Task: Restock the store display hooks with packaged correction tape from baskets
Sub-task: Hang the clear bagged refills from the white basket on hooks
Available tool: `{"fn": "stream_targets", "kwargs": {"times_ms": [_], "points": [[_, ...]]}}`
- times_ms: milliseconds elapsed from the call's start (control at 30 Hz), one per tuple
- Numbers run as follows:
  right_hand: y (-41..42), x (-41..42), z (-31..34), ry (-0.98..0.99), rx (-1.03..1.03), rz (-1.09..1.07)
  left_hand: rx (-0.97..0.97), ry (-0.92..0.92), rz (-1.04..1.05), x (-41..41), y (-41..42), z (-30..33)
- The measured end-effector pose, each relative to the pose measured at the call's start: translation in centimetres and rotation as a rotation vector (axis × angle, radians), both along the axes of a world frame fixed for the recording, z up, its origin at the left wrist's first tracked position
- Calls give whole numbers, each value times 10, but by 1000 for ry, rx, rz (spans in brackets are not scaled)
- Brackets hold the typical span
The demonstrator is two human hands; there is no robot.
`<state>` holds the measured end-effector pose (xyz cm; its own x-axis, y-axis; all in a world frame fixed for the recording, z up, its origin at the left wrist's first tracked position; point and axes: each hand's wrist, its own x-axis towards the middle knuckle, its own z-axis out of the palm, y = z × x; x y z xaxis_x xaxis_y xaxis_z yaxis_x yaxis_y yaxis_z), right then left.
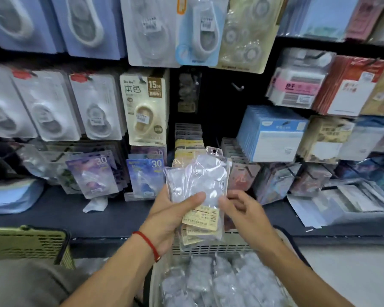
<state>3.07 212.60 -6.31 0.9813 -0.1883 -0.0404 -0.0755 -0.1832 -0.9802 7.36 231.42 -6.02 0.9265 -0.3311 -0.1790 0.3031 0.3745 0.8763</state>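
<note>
My left hand (171, 216) grips a stack of clear plastic correction tape packs (197, 180), thumb across the front, backs facing me with a yellow label at the bottom. My right hand (237, 207) touches the stack's right edge with curled fingers. The top pack has a hang hole at its upper end. Below my arms a pale basket (208, 249) holds several more of the same packs (220, 282). An empty display hook (237, 87) sticks out of the dark panel above the stack.
Hanging packs of correction tape fill the hooks to the left and above, and boxed and carded stationery fills the right. A dark shelf ledge (75, 213) runs across. A green basket (27, 242) stands at the lower left.
</note>
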Motion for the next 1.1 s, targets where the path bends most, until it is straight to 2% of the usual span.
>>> {"fn": "stream_targets", "kwargs": {"times_ms": [167,333,600,800,933,1100], "points": [[14,12,31,-145,84,117,192,-133,16,25,11,60],[21,28,69,-195,87,157,207,-246,10,42,26,98],[32,53,102,-323,111,117,49,-345,220,53,45,104],[27,74,116,-340,96,33,193,-568,408,69,63,106],[29,84,118,-296,110,41,227,-577,516,75,73,105],[36,89,113,-303,104,14,243,-575,515,76,77,105]]}}
